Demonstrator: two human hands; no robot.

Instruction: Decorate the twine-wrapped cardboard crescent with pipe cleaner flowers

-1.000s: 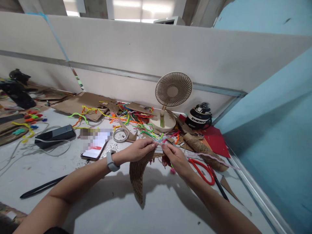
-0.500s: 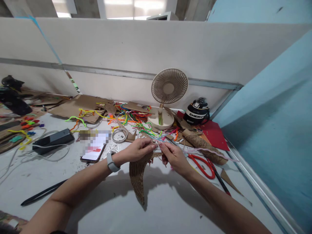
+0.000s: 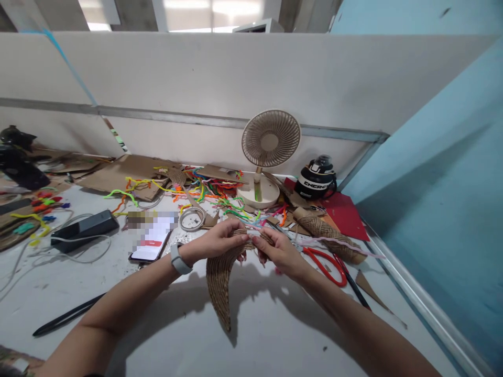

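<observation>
Two bare hands meet over the white tabletop (image 3: 188, 340) in the head view, the only feed I have. With the left hand (image 3: 228, 240), I see thumb and fingers pinching the upper part of a curved, twine-covered piece (image 3: 219, 283). Its ribbed body hangs below that palm, in front of the wrist side, and tapers to a point aimed toward the near edge. The right hand (image 3: 280, 252) is closed in a pinch too, on the top stretch of the same piece, its thumb tip just beside the left one; a bit of ribbed twine shows above its knuckles. I can't make out what fine bit sits between the fingertips.

Near the right hand I have a pale pink pipe cleaner (image 3: 353, 246) trailing away to the right, red-handled scissors (image 3: 328, 268) just beside the wrist, and a roll of twine (image 3: 330, 235) beyond. Past the fingers lie tangled colored pipe cleaners (image 3: 204, 188), with a desk fan (image 3: 271, 139) standing behind them. On my left, a smartphone (image 3: 154, 241) lies beyond the watch-wearing forearm, near a pale ring (image 3: 182, 220).
</observation>
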